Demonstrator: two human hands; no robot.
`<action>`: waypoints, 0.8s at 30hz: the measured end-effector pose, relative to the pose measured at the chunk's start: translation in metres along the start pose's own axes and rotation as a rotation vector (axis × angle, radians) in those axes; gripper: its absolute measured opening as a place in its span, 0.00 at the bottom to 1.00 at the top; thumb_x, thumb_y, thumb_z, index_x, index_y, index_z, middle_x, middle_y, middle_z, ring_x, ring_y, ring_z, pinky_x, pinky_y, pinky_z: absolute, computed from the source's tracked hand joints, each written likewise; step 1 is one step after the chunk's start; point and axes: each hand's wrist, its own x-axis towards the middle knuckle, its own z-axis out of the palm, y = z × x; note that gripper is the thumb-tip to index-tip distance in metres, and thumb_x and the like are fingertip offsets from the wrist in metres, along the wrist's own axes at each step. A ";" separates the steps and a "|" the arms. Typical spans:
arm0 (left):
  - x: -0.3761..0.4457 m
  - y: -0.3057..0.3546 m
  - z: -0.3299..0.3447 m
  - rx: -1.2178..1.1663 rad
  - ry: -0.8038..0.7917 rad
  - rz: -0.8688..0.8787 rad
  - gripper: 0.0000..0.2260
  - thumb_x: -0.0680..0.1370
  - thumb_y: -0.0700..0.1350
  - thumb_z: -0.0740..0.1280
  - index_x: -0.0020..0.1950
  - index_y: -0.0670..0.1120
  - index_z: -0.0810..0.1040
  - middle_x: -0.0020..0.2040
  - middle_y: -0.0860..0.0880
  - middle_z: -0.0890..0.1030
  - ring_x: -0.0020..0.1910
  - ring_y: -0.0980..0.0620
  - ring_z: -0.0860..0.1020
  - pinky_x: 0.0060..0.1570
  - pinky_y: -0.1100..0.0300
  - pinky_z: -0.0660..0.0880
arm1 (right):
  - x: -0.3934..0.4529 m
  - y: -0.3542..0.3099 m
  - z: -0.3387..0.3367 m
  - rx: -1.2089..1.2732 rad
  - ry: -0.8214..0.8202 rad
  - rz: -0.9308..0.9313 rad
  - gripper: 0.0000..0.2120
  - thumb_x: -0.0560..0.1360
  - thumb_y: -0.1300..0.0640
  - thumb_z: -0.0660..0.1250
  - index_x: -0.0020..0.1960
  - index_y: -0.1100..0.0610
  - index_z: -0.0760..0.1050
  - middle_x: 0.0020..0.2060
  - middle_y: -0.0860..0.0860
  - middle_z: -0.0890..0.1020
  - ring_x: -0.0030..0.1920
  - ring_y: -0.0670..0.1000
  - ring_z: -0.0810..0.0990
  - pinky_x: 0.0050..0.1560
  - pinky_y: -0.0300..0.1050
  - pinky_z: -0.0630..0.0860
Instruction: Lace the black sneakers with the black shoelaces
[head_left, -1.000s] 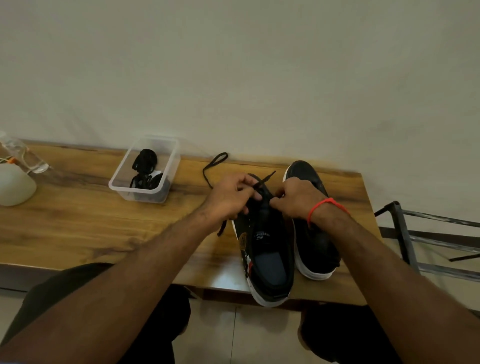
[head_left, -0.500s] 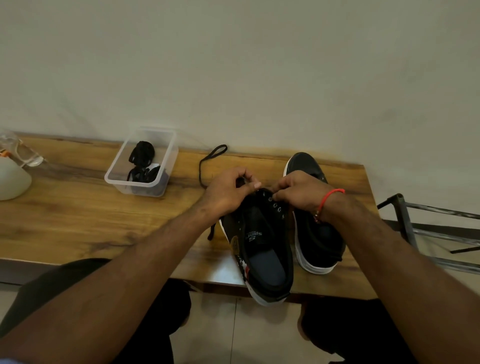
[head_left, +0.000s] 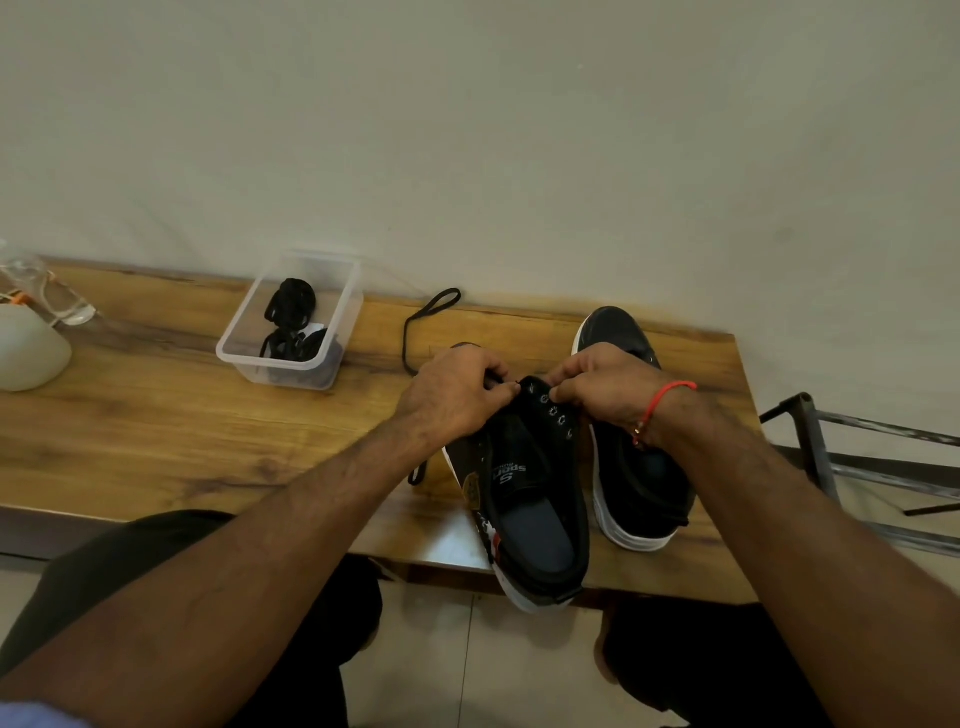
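A: Head view. Which shoe is being worked on?

B: The near sneaker (head_left: 524, 499), tipped up with its toe raised, heel hanging past the tabletop (head_left: 156, 415) edge. My guess is the tilt turns the eyelet row (head_left: 556, 413) toward the person. Eyelets there look empty, so lacing is barely begun.

A: Hands?

B: Left hand (head_left: 457, 397) has its fingers curled at the toe end, pinching what looks like the lace. Right hand (head_left: 602, 389) pinches the eyelet flap at the top hole, probably to hold it steady for threading. The lace tip itself is hidden by the fingers.

A: Where is the lace?

B: The shoelace (head_left: 415, 332) loops on the tabletop behind the left hand, and a tail shows under the wrist. Slack is left free, likely so it can feed.

A: Rest?

B: The second sneaker (head_left: 639, 483) stands flat just beside the first, waiting. The clear plastic box (head_left: 249, 353) to the left holds more black laces, well apart from the shoes.
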 end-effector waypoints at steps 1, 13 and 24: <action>0.000 -0.001 0.000 0.010 0.000 0.005 0.04 0.79 0.55 0.70 0.48 0.57 0.82 0.47 0.58 0.81 0.49 0.58 0.78 0.43 0.62 0.73 | -0.001 0.000 0.000 0.003 -0.002 0.000 0.09 0.78 0.69 0.64 0.49 0.62 0.83 0.37 0.54 0.85 0.33 0.46 0.83 0.33 0.37 0.77; 0.002 -0.003 0.003 -0.060 -0.025 -0.020 0.06 0.79 0.56 0.71 0.48 0.56 0.84 0.46 0.58 0.82 0.48 0.59 0.79 0.48 0.58 0.79 | -0.007 -0.005 0.000 -0.027 -0.005 -0.029 0.08 0.79 0.68 0.64 0.53 0.64 0.81 0.31 0.50 0.80 0.23 0.38 0.77 0.26 0.31 0.71; 0.001 -0.004 0.010 -0.095 0.024 -0.049 0.07 0.78 0.57 0.72 0.50 0.55 0.85 0.48 0.56 0.83 0.51 0.57 0.79 0.51 0.53 0.80 | -0.004 -0.003 0.001 0.017 -0.049 -0.025 0.08 0.82 0.63 0.62 0.57 0.62 0.78 0.42 0.58 0.84 0.34 0.47 0.84 0.36 0.40 0.81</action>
